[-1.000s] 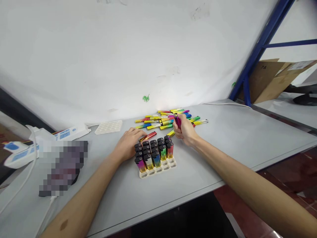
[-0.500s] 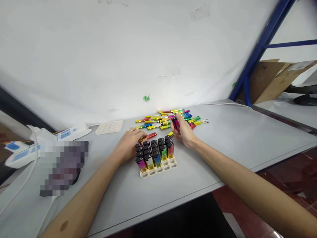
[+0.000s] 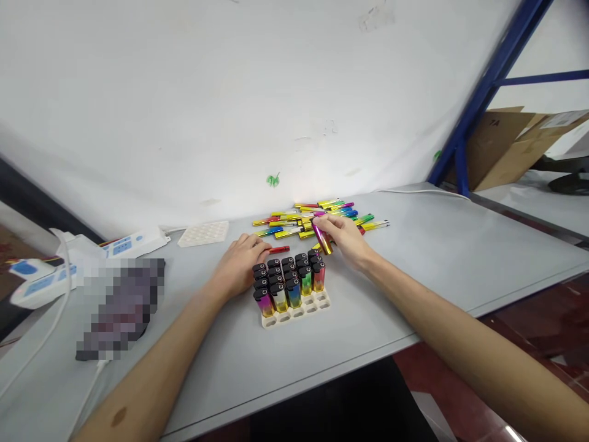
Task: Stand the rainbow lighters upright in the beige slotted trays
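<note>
A cream tray (image 3: 297,314) holds several upright lighters with black tops; its holes along the front edge and at the front right show bare. My right hand (image 3: 343,236) pinches a purple and gold lighter (image 3: 323,239), tilted, just behind the tray's right side. Left of the tray, my left hand (image 3: 240,261) rests on the table with its fingers closed on the end of a red lighter (image 3: 279,250) that lies flat. Behind both hands lies a loose pile of shiny coloured lighters (image 3: 288,232).
An empty white tray (image 3: 203,234) lies by the wall at the back left. Power strips (image 3: 133,243) with cables and a blurred dark object (image 3: 122,310) are on the left. Blue frame bars (image 3: 488,92) and cardboard boxes (image 3: 501,147) stand at the right.
The lighter in my right hand has turned, and its gold end now points down toward the tray. My left fingers now cover more of the red lighter.
</note>
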Tool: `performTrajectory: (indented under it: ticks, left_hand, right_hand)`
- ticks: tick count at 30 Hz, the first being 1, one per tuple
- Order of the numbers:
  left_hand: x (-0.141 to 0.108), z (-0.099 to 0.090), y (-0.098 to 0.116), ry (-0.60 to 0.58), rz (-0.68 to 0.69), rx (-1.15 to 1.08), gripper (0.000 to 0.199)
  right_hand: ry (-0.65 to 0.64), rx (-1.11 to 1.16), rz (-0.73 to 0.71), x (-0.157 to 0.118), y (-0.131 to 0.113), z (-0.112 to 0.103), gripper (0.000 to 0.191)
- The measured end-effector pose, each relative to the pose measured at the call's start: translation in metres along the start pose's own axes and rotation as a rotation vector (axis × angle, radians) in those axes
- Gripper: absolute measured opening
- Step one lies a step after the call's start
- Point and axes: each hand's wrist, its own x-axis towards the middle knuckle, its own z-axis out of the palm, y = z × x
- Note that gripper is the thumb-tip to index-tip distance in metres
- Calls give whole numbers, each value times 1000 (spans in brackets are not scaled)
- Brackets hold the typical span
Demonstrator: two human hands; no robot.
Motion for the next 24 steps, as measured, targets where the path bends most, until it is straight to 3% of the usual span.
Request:
performTrajectory:
  ticks: [4, 8, 12, 16, 19, 24]
  left_hand:
    - [0, 2, -1, -11, -7, 21, 39]
    - [0, 3, -1, 1, -4, 14, 39]
    - [-1, 2, 2, 11, -5, 1, 38]
    - [0, 0, 6, -1, -15, 14, 38]
    - [0, -1, 7, -8, -21, 12, 38]
    - [0, -2, 8, -8, -46, -13, 37]
  right_hand:
    - [-9, 123, -34, 2, -12, -8, 35]
    - [-183, 182, -18, -4, -29, -17, 27]
    - [-412, 78, -66, -16, -41, -18, 23]
    - [-578, -88, -225, -22, -44, -13, 17]
    - [-626, -229, -308, -24, -43, -8, 19]
    - [-639, -369, -276, -27, -40, -2, 24]
